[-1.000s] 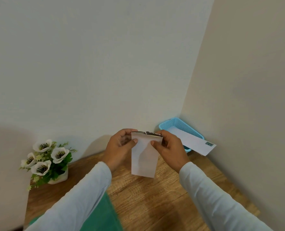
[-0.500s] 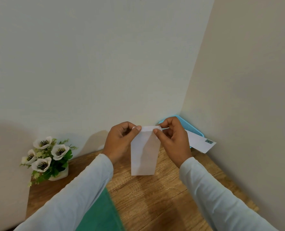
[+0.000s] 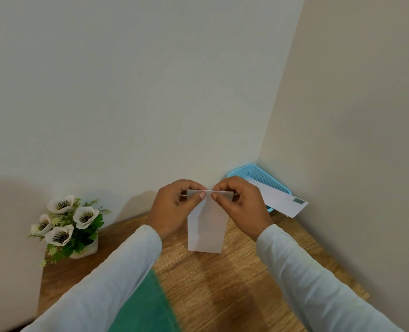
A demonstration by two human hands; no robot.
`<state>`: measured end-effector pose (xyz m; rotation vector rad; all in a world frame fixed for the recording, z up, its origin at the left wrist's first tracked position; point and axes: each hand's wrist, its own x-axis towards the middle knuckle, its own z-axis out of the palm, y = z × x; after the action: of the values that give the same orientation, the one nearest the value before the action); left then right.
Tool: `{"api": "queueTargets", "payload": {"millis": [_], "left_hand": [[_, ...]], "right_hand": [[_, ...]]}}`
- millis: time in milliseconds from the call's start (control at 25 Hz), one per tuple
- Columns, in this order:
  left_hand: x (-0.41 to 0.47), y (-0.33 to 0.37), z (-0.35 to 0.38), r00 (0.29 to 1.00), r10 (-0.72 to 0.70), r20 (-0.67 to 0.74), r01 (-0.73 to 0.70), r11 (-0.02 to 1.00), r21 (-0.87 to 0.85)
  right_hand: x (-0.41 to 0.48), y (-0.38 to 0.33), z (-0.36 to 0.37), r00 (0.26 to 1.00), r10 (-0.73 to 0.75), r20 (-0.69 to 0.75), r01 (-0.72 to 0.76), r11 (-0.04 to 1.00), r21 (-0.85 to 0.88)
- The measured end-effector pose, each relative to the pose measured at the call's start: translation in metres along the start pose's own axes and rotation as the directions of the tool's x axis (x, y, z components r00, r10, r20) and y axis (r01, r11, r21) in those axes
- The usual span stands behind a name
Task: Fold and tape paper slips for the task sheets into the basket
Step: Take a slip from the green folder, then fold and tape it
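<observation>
A white folded paper slip (image 3: 206,226) hangs upright above the wooden table. My left hand (image 3: 174,207) and my right hand (image 3: 241,204) pinch its folded top edge, thumbs nearly meeting at the middle. Behind my right hand, a blue mesh basket (image 3: 268,178) sits in the wall corner. In it lies a long white folded slip (image 3: 277,200) whose end, marked with a small dark patch, sticks out over the rim.
A white pot of artificial white flowers (image 3: 67,228) stands at the table's (image 3: 222,295) back left. A green mat (image 3: 146,307) lies at the near edge under my left sleeve. Walls close the table in at the back and right.
Both thumbs have slid from the slip's upper corners toward the middle of its top edge, which is now folded over flat. The slip stayed upright in the same place.
</observation>
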<state>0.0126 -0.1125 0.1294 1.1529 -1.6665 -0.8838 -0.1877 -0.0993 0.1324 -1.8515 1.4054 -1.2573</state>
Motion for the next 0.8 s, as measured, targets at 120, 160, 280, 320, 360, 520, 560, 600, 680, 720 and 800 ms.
{"api": "queueTargets", "payload": {"millis": [120,160,280,320,360,520,560,600,680,720,800], "left_hand": [[0.0,0.004,0.0,1.0,0.022,0.017,-0.022,1.0,0.007],[0.001,0.005,0.0,0.999,0.028,0.016,-0.028,1.0,0.003],[0.002,0.006,0.0,1.0,0.015,0.011,-0.014,0.999,-0.032],[0.002,0.006,0.0,1.0,-0.003,-0.001,0.003,0.998,-0.059],[0.003,0.006,-0.001,0.999,-0.026,-0.02,0.024,0.995,-0.097],[0.002,-0.001,0.003,0.975,-0.208,-0.08,0.165,0.914,-0.371],[0.0,-0.006,0.005,0.957,-0.28,-0.076,0.219,0.869,-0.444],[-0.003,-0.012,0.007,0.936,-0.344,-0.068,0.267,0.824,-0.5],[-0.009,-0.028,0.013,0.899,-0.436,-0.047,0.338,0.757,-0.56],[-0.012,-0.037,0.015,0.88,-0.472,-0.042,0.369,0.738,-0.565],[-0.019,-0.057,0.017,0.841,-0.541,-0.029,0.449,0.726,-0.521]], "right_hand": [[-0.001,-0.004,0.002,1.0,0.01,0.009,-0.011,1.0,0.019],[0.0,-0.006,0.002,1.0,0.008,0.007,-0.008,0.999,0.034],[0.003,-0.007,0.0,1.0,-0.005,0.012,0.004,0.998,0.058],[0.003,-0.006,-0.001,1.0,0.004,0.016,-0.005,0.998,0.068],[0.004,-0.005,-0.002,1.0,0.026,0.014,-0.027,0.996,0.084],[0.0,0.013,-0.007,0.991,0.135,0.025,-0.137,0.984,0.111],[-0.002,0.02,-0.007,0.981,0.176,0.086,-0.184,0.978,0.096],[-0.005,0.027,-0.005,0.96,0.226,0.164,-0.238,0.97,0.056],[-0.013,0.042,-0.001,0.918,0.314,0.241,-0.306,0.949,-0.071],[-0.016,0.048,0.0,0.912,0.334,0.238,-0.315,0.942,-0.118],[-0.019,0.057,0.002,0.911,0.354,0.21,-0.321,0.931,-0.176]]}}
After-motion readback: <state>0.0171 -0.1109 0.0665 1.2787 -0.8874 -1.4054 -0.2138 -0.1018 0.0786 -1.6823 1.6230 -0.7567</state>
